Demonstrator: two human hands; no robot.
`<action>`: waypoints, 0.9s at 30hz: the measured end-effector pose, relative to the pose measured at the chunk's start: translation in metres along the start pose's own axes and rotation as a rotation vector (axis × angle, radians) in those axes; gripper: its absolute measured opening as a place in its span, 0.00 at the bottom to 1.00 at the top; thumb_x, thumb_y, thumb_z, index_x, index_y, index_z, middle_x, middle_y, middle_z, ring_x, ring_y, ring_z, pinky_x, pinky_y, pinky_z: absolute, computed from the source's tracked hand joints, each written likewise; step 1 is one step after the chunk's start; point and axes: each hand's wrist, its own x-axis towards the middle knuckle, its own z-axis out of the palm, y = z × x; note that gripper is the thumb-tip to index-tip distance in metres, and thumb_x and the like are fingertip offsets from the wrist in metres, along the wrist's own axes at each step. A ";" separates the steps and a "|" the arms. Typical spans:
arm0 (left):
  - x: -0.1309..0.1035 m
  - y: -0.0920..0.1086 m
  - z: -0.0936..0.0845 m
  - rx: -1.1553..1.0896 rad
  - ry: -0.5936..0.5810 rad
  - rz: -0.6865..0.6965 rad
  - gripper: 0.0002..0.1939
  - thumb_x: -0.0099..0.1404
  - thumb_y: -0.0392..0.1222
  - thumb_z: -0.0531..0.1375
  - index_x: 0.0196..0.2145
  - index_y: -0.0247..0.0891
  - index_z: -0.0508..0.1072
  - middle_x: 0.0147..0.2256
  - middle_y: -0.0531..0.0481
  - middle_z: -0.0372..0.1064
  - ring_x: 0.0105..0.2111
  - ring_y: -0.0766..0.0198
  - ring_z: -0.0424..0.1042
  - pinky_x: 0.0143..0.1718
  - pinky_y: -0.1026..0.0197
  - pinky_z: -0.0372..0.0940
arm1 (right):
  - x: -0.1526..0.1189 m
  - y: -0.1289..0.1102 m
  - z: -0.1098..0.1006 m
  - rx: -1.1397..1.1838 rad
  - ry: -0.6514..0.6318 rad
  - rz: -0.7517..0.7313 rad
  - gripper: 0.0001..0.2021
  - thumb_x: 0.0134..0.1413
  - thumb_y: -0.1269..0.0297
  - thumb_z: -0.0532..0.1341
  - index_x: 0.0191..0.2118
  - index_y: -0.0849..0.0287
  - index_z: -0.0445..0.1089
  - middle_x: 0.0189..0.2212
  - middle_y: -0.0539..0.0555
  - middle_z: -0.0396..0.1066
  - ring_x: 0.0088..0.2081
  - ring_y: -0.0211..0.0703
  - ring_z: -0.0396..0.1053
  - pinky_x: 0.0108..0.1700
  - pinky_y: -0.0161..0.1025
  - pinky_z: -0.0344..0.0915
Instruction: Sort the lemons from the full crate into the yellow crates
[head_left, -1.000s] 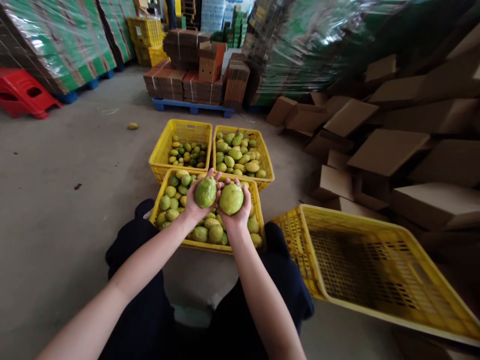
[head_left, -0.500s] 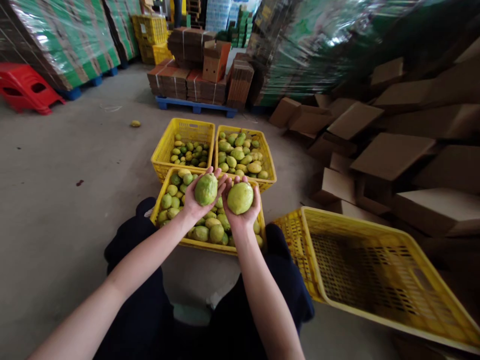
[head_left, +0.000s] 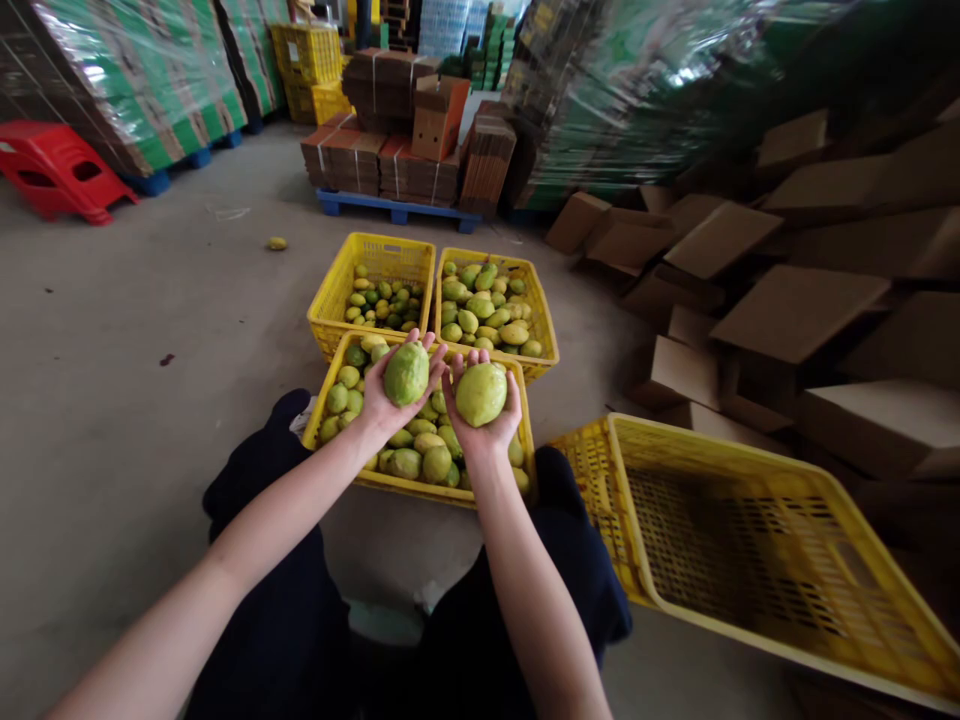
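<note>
My left hand (head_left: pixel 381 402), palm up, cradles a bumpy green lemon (head_left: pixel 406 374) with its fingers partly curled beside it. In my right hand (head_left: pixel 485 432) rests a rounder, yellow-green lemon (head_left: pixel 481 394), the thumb and fingers around its sides. Both hands are held side by side above the near yellow crate (head_left: pixel 420 490), which is full of green and yellowish lemons (head_left: pixel 436 464). Just beyond stand two more yellow crates: the left one (head_left: pixel 330 318) holds smaller lemons, the right one (head_left: pixel 551 330) larger, elongated ones.
On my right lies a tilted yellow crate (head_left: pixel 742 450), with cardboard boxes (head_left: pixel 802 310) heaped behind it. A blue pallet (head_left: pixel 397 212) bears flattened cartons. One lemon (head_left: pixel 277 243) lies on the floor; a red stool (head_left: pixel 64 172) stands far left. Wrapped pallets stand behind.
The left-hand lemon has turned slightly in my palm and sits a little lower on the left. The right hand keeps its hold. The view has shifted slightly.
</note>
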 end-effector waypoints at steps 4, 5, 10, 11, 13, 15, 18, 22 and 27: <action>-0.001 0.001 0.001 -0.006 0.014 -0.008 0.20 0.71 0.39 0.49 0.57 0.42 0.71 0.47 0.48 0.78 0.53 0.53 0.75 0.53 0.48 0.72 | 0.000 0.000 -0.001 0.008 0.005 0.014 0.15 0.57 0.56 0.57 0.45 0.55 0.73 0.38 0.49 0.80 0.45 0.43 0.77 0.56 0.46 0.69; -0.001 0.001 0.001 -0.006 0.021 -0.011 0.20 0.71 0.39 0.49 0.57 0.42 0.72 0.47 0.48 0.78 0.53 0.53 0.75 0.53 0.48 0.72 | 0.000 0.000 -0.001 0.010 0.011 0.018 0.14 0.57 0.56 0.57 0.44 0.55 0.73 0.38 0.49 0.80 0.44 0.43 0.77 0.55 0.45 0.70; -0.003 0.004 0.000 0.005 0.046 -0.009 0.20 0.71 0.39 0.50 0.57 0.42 0.72 0.48 0.48 0.78 0.53 0.54 0.75 0.54 0.50 0.71 | 0.000 0.000 -0.001 0.032 0.047 0.032 0.13 0.56 0.56 0.57 0.42 0.55 0.73 0.37 0.50 0.80 0.44 0.44 0.77 0.49 0.43 0.72; -0.004 0.004 0.000 0.006 0.049 -0.007 0.20 0.71 0.39 0.50 0.57 0.42 0.73 0.48 0.47 0.78 0.53 0.55 0.75 0.53 0.50 0.71 | 0.000 0.000 -0.001 0.033 0.045 0.032 0.13 0.55 0.56 0.58 0.41 0.55 0.73 0.36 0.50 0.79 0.44 0.44 0.77 0.49 0.43 0.72; -0.005 0.006 -0.001 0.010 0.051 -0.003 0.20 0.71 0.39 0.49 0.56 0.41 0.73 0.46 0.47 0.79 0.52 0.55 0.76 0.52 0.52 0.72 | 0.000 0.000 -0.001 0.032 0.039 0.030 0.12 0.54 0.57 0.58 0.41 0.55 0.73 0.34 0.50 0.79 0.44 0.44 0.76 0.49 0.42 0.72; -0.006 0.007 -0.001 0.015 0.051 0.002 0.20 0.71 0.39 0.49 0.56 0.41 0.73 0.45 0.47 0.79 0.51 0.56 0.76 0.50 0.53 0.73 | 0.000 0.001 -0.002 0.032 0.035 0.027 0.11 0.54 0.57 0.59 0.40 0.54 0.73 0.33 0.50 0.78 0.43 0.43 0.76 0.46 0.41 0.73; -0.007 0.008 -0.002 0.022 0.065 0.005 0.20 0.71 0.39 0.49 0.55 0.41 0.74 0.42 0.48 0.79 0.48 0.57 0.78 0.48 0.55 0.73 | 0.001 0.001 -0.004 0.027 0.039 0.032 0.09 0.53 0.58 0.60 0.38 0.54 0.72 0.32 0.49 0.78 0.38 0.40 0.75 0.40 0.37 0.73; -0.007 0.008 -0.003 0.016 0.081 -0.005 0.18 0.71 0.40 0.49 0.49 0.39 0.76 0.39 0.49 0.80 0.40 0.62 0.79 0.45 0.59 0.73 | 0.002 0.002 -0.006 -0.017 0.019 0.049 0.09 0.52 0.57 0.61 0.37 0.54 0.72 0.31 0.48 0.77 0.34 0.39 0.74 0.37 0.36 0.73; -0.005 0.005 -0.003 0.012 0.067 -0.009 0.16 0.72 0.40 0.48 0.42 0.38 0.76 0.37 0.50 0.80 0.36 0.63 0.79 0.41 0.60 0.74 | 0.002 0.004 -0.006 -0.025 0.003 0.067 0.09 0.51 0.58 0.61 0.37 0.54 0.72 0.31 0.48 0.77 0.32 0.39 0.73 0.36 0.37 0.74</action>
